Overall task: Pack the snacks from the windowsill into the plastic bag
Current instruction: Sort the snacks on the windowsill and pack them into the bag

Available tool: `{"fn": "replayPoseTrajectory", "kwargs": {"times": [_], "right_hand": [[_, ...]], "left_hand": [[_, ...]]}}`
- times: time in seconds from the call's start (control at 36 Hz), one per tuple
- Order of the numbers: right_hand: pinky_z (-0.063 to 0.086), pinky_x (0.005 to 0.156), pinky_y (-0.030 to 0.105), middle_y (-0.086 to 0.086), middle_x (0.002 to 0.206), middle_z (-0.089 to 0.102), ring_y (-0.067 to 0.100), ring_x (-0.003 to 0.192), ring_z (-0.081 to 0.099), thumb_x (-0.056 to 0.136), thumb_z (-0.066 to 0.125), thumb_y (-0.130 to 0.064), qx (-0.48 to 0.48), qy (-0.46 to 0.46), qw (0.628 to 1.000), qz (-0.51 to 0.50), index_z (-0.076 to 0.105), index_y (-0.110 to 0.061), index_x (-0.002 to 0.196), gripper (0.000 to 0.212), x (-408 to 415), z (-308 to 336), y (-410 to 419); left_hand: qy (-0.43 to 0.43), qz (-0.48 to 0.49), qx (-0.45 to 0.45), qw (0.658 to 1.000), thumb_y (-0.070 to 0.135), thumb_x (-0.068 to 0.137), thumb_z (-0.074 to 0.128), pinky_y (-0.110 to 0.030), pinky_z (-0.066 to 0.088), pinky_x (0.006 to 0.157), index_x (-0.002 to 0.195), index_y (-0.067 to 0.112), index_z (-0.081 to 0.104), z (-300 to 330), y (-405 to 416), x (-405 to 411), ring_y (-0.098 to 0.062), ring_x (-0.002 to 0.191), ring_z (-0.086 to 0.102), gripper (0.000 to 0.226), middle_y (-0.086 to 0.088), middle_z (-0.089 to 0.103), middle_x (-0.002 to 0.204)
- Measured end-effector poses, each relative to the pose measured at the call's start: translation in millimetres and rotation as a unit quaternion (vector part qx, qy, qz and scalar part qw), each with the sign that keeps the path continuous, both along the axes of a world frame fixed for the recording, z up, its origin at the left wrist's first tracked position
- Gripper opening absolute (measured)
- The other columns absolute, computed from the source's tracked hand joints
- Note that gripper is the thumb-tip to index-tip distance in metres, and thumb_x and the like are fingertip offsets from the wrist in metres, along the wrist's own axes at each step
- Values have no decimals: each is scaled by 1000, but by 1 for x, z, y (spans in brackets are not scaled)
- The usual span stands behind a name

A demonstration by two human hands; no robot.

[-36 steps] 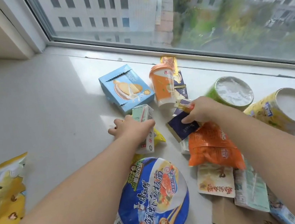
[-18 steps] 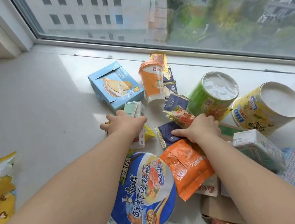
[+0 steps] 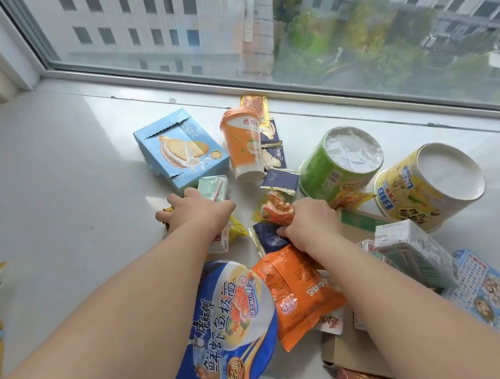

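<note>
Two hands reach into a heap of snacks on a windowsill; no plastic bag is seen.

The left hand (image 3: 195, 211) is laid over a small pale-green carton (image 3: 215, 191), fingers curled down around it; the carton's long axis runs away from the fingers toward the window. The right hand (image 3: 309, 221) is closed on a small red-and-yellow packet (image 3: 275, 208), which juts out beyond the fingers, with a navy sachet (image 3: 268, 239) just beneath them. An orange pouch (image 3: 299, 295) lies nearer, beside the right wrist.
</note>
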State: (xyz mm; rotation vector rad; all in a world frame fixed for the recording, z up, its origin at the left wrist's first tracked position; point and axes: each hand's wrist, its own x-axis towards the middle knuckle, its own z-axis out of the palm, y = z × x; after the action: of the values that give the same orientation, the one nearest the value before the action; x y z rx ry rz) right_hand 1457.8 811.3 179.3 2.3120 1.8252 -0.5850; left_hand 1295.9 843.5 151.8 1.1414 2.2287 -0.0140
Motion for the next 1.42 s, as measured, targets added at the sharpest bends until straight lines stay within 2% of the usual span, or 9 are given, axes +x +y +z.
{"fn": "replayPoseTrajectory", "kwargs": {"times": [0.08,0.25,0.33,0.58,0.67,0.81,1.03,1.28,1.42], "right_hand": [[38,70,29,5,110,56,26,106,53,85,64,-32,56,-15,998,-1,63,-15,106,27,8,6,-5],[29,101,40,3,136,37,26,127,26,80,59,-13,150,-89,985,0,66,-19,109,31,33,8,-16],[31,102,47,3,140,33,27,132,21,79,60,-14,142,-82,986,-20,66,-21,109,31,41,9,-11],[36,95,35,10,120,52,32,111,44,88,57,-38,32,-45,998,-14,63,-16,112,33,58,-6,5],[41,87,35,9,111,57,31,105,48,87,61,-25,95,16,994,-43,65,-10,105,24,57,-3,2],[35,73,29,6,100,59,27,98,49,85,63,-19,198,91,975,-51,64,-8,96,16,40,9,-14],[42,76,29,1,89,61,24,90,56,82,71,-25,266,274,906,-183,69,-12,91,16,11,47,-60],[38,82,26,4,107,65,24,103,57,85,66,-38,206,392,833,-332,64,-10,112,40,-2,103,-122],[46,98,45,1,110,66,23,105,60,81,70,-38,195,485,787,-328,63,-16,113,40,-28,138,-173]], "left_hand": [[2,-1,-1,1000,53,76,53,-37,39,80,134,13,31,-1,0,-1,-39,118,28,73,-12,32,129],[5,-17,2,1000,53,76,53,-40,42,86,134,12,30,-1,-2,-1,-39,119,27,74,-12,32,129],[0,-34,0,999,52,77,53,-38,39,83,135,13,30,2,-5,-4,-38,118,28,74,-13,32,131],[-84,-39,-13,996,54,79,58,-42,34,98,143,31,19,7,-21,-25,-43,128,27,79,-15,20,144],[-123,-25,-13,992,53,75,62,-40,45,93,137,33,27,6,-25,-29,-40,116,42,74,-13,21,138],[-221,63,54,972,36,82,65,-23,41,47,108,28,42,14,-35,-23,-16,68,47,36,-9,28,115],[-257,144,118,948,34,75,73,-31,54,71,111,16,64,43,-44,-24,-23,87,67,41,-11,68,106],[-155,68,259,951,25,74,74,-32,53,81,104,11,62,121,-80,-38,-16,88,52,35,-1,39,113],[-128,-7,390,912,23,72,78,-21,43,88,100,7,59,168,-151,-53,-16,99,47,37,-1,34,110]]}}
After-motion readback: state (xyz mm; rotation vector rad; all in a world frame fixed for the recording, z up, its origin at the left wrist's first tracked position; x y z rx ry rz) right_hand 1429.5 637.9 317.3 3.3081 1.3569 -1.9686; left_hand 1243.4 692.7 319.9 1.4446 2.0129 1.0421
